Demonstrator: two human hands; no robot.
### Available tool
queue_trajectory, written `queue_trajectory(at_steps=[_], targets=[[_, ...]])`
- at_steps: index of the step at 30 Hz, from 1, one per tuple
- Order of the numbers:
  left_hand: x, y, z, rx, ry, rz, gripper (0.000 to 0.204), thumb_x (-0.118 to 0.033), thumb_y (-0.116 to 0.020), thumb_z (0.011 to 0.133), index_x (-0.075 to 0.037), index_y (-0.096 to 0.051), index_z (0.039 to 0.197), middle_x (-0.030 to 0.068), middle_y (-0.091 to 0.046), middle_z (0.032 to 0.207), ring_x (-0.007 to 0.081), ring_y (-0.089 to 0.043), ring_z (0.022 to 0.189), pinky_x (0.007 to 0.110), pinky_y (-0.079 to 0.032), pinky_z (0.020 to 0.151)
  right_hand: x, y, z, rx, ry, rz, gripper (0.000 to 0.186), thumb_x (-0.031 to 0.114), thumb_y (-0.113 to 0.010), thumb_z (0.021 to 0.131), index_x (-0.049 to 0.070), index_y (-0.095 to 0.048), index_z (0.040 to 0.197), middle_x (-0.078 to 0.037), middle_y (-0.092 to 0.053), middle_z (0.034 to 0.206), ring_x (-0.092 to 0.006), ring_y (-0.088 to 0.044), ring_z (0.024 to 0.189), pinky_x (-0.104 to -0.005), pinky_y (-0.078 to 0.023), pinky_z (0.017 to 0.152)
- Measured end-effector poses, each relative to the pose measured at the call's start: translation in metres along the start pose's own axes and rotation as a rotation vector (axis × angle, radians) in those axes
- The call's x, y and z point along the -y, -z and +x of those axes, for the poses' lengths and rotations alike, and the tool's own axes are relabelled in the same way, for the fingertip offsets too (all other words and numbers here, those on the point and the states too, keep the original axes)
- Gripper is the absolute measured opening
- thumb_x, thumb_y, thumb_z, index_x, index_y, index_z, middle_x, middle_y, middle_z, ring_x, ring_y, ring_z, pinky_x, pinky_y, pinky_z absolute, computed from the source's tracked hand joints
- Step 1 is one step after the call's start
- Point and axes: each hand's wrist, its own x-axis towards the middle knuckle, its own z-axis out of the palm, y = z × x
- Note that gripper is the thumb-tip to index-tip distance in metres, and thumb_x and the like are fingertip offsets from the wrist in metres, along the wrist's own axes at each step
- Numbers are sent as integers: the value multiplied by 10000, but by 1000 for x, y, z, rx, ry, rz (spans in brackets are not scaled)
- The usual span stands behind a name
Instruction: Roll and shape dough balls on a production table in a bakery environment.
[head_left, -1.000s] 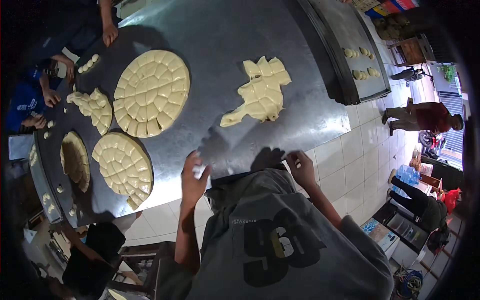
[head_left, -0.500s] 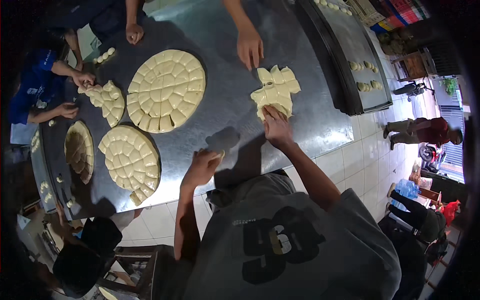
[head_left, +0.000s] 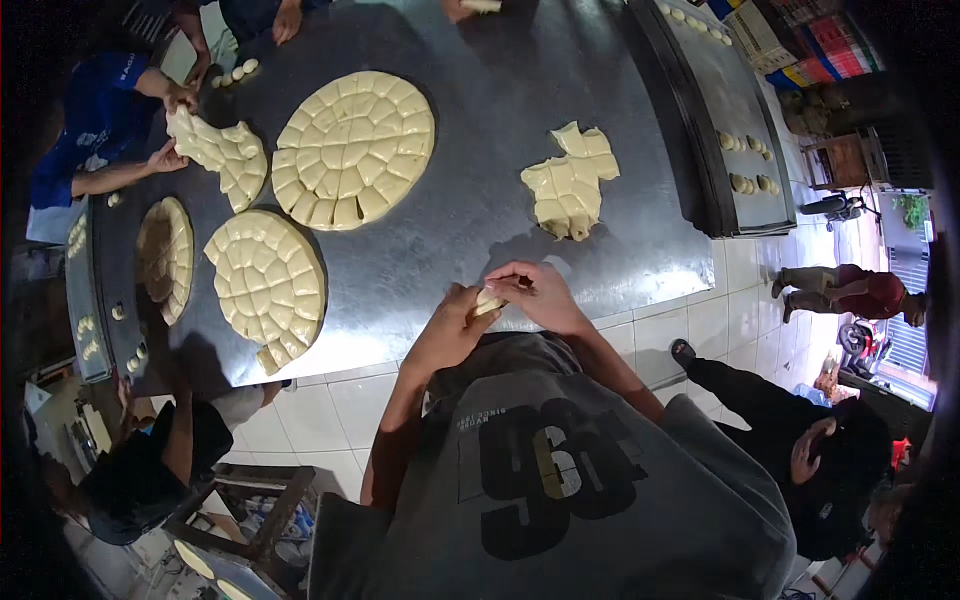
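Observation:
A small piece of pale dough [head_left: 488,301] is between my two hands, just in front of my shirt and above the table's near edge. My left hand [head_left: 452,325] is closed round it, thumb and fingers pressed in. Fingers of my right hand [head_left: 540,295] are bent and pinch the same piece from the other side. Beyond my right hand lies a scored, ragged dough sheet [head_left: 570,185], flat on the metal table [head_left: 450,215] and apart from both hands.
Large scored dough rounds [head_left: 355,145] lie to the left, one nearer [head_left: 262,285]. A co-worker at the far left lifts a dough sheet [head_left: 225,155]; another person's hand [head_left: 465,8] shows at the far edge. Stacked trays [head_left: 745,150] with dough balls stand on the right.
My right hand has left the dough sheet and come back to my left hand, where both meet on the dough piece. A co-worker's hand has withdrawn from the sheet; a person has come closer at right.

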Motion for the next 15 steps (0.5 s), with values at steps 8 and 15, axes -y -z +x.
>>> queue_trajectory(at_steps=[8,15], targets=[[16,-12,-12,65,-179,609,294,-255,-614,870,-10,-576,1027,194,-633,809,358,-614,674,439,-466,617,49,-51,-12,-176,76,-374,399,354,-509,975,-16,-629,1063,-99,-661,917,-232,-598,802,-309,-475,777],[-69,12,-57,126,-128,746,261,-328,-636,857,-67,-633,874,90,-645,773,288,-603,627,389,-446,558,91,-14,-31,602,-285,-128,530,498,-455,976,9,-631,868,-53,-634,773,-182,-546,660,-292,-444,646]])
